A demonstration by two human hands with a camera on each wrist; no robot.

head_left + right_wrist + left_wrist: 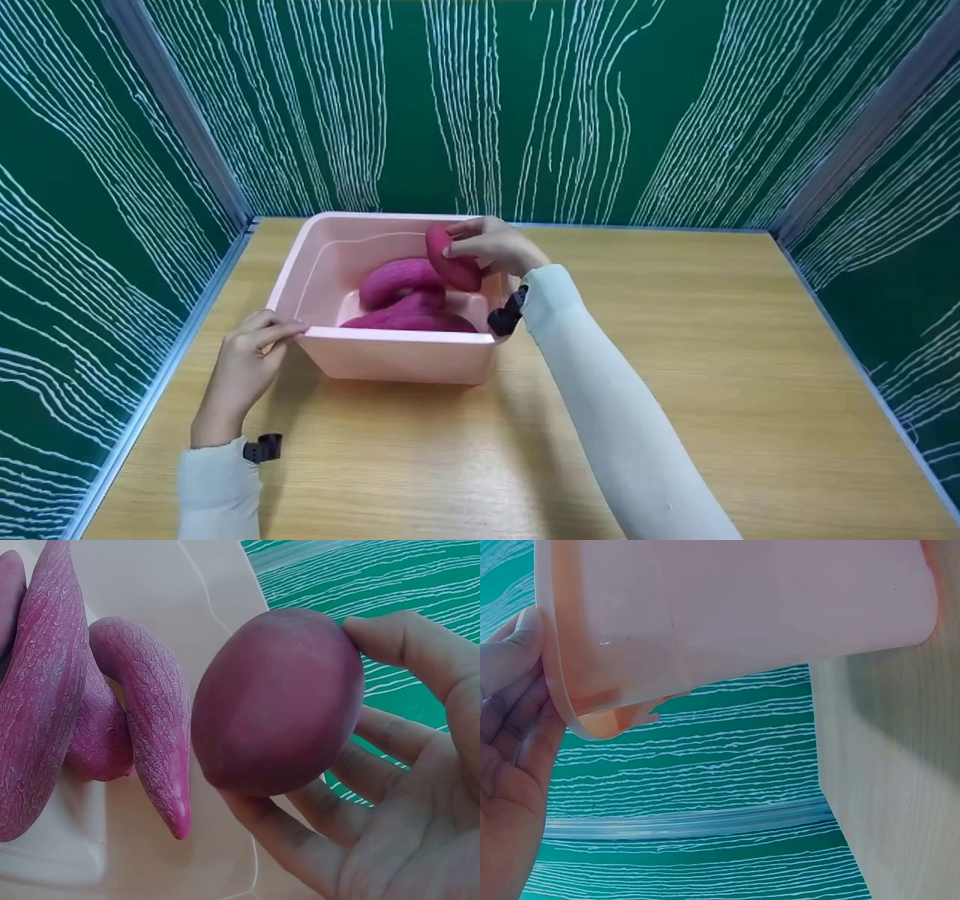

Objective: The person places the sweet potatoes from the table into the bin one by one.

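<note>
A pink plastic basin (397,360) stands on the table, its near left corner at my left hand (251,352). The thumb and fingers of that hand pinch the rim (549,652). Over the basin's right side, my right hand (499,244) holds a smooth, dark red sweet potato (454,262) between thumb and fingers, above the others. In the right wrist view this sweet potato (277,701) appears rounded. Inside the basin lie several wrinkled, purple-pink sweet potatoes (41,697), one of them curved (154,712). The basin's front wall partly hides them in the head view.
The wooden table (675,337) extends to the right of the basin and in front of it. Green panels with white wavy lines (675,112) stand behind and on both sides, joined by grey metal posts (180,112). A small black device (262,448) is on the left wrist.
</note>
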